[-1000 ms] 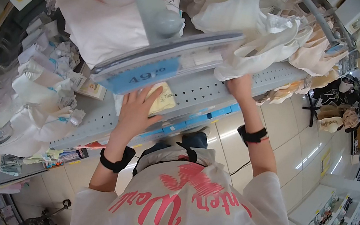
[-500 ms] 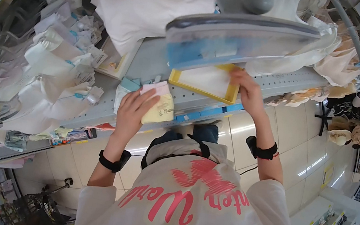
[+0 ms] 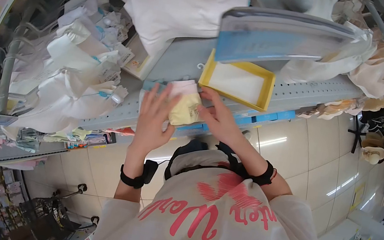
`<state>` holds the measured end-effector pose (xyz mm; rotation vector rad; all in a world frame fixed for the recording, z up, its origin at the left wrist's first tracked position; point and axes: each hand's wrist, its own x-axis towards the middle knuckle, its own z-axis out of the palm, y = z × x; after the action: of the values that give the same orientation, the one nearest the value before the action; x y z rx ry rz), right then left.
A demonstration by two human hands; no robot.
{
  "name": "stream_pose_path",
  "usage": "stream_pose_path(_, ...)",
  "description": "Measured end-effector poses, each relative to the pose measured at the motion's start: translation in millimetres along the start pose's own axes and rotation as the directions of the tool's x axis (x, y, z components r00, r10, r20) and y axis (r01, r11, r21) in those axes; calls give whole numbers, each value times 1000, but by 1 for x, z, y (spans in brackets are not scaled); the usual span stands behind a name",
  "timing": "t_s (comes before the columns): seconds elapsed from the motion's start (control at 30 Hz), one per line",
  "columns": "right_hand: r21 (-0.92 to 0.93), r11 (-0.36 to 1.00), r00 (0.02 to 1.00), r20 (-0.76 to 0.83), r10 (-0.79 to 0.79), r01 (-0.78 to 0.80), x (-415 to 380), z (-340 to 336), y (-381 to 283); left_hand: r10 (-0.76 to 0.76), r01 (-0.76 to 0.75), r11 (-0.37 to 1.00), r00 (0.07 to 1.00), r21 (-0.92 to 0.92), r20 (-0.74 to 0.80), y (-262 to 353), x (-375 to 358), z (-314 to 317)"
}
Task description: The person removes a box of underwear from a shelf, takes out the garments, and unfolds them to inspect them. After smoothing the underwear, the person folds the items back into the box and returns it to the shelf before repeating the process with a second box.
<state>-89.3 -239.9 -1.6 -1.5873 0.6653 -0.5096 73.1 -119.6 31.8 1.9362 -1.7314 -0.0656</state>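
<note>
Small folded cloth garments in pastel colours lie at the front of the grey shelf, the yellow one point(image 3: 184, 112) plainest, with a pink one point(image 3: 185, 86) behind it and a teal one point(image 3: 153, 86) to the left. My left hand point(image 3: 154, 119) rests over the teal and pink ones, fingers spread. At the right edge of the yellow garment is my right hand point(image 3: 220, 119), its thumb and fingers apart and its fingertips at the cloth. An open yellow-rimmed box point(image 3: 268, 89), white inside, sits just beyond my right hand.
A clear plastic panel with a blue lower part point(image 3: 286, 39) stands over the box. White garments point(image 3: 74, 62) hang on the left, and a large white shirt point(image 3: 181, 4) hangs behind. Beige garments point(image 3: 368, 68) hang on the right. The shelf point(image 3: 178, 51) has a perforated surface; tiled floor point(image 3: 320, 141) lies below.
My right hand has left the yellow box and come left to the folded garments. My left hand's fingers have spread wider. The whole view has shifted slightly.
</note>
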Motion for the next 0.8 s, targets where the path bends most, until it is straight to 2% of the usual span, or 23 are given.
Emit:
stream_pose_path(0.07,38,999,999,28,27,-28,5,2,-1,-136,119,987,976,-105,-172,-17,-14,-7)
stream_pose_path(0.1,8,999,998,31,48,-48,7,2,-3,-145,130,987,974,-99,-174,-28,-21,-2)
stream_pose_path(0.13,-23,998,997,34,65,-64,11,4,-5,-429,354,874,884,-333,-186,-40,-26,4)
stream_pose_path(0.17,-17,998,997,43,62,-62,16,8,-4,-673,514,662,729,-546,-129,-45,-25,4)
stream_pose_path(0.2,-97,994,999,20,48,-46,21,13,-3,-663,539,722,719,-435,-209,-45,-21,10)
stream_pose_path(0.23,-178,983,999,-2,35,-34,22,18,-2,-667,546,719,715,-430,-209,-44,-20,12)
stream_pose_path(0.27,-177,984,999,5,37,-35,23,21,-3,-611,572,785,778,-238,-145,-40,-15,11)
stream_pose_path(0.3,-208,978,1000,20,-24,28,25,22,-4,-555,554,832,829,-42,-64,-36,-11,12)
stream_pose_path(0.33,-239,967,996,33,-85,90,26,22,-6,-502,489,865,852,-113,-149,-35,-11,19)
stream_pose_path(0.37,-245,965,996,27,-85,89,26,20,-6,-497,483,868,855,-118,-148,-33,-11,21)
stream_pose_path(0.43,-4,996,990,107,-90,91,21,16,-5,-538,484,827,830,-287,-149,-29,-8,25)
stream_pose_path(0.47,-8,996,992,93,-87,88,19,12,-11,-529,476,830,837,-292,-141,-24,-2,24)
stream_pose_path(0.53,149,977,987,22,-158,153,13,2,-27,-584,458,632,812,-625,4,-8,11,19)
stream_pose_path(0.57,143,978,988,7,-157,154,11,-8,-40,-572,451,634,820,-628,11,3,23,12)
stream_pose_path(0.63,240,963,992,-71,-105,119,5,-32,-60,-514,352,565,858,-746,15,24,51,1)
stream_pose_path(0.67,250,958,985,-137,-108,140,6,-44,-57,-499,345,565,866,-749,23,25,64,8)
stream_pose_path(0.73,226,959,964,-240,-118,173,8,-72,-55,-279,129,644,957,-754,-75,25,94,24)
stream_pose_path(0.77,220,959,958,-259,-121,180,10,-85,-49,-262,118,642,962,-757,-72,27,108,32)
stream_pose_path(0.8,33,981,931,-321,-171,192,13,-96,-37,-220,139,775,974,-616,-57,31,120,41)
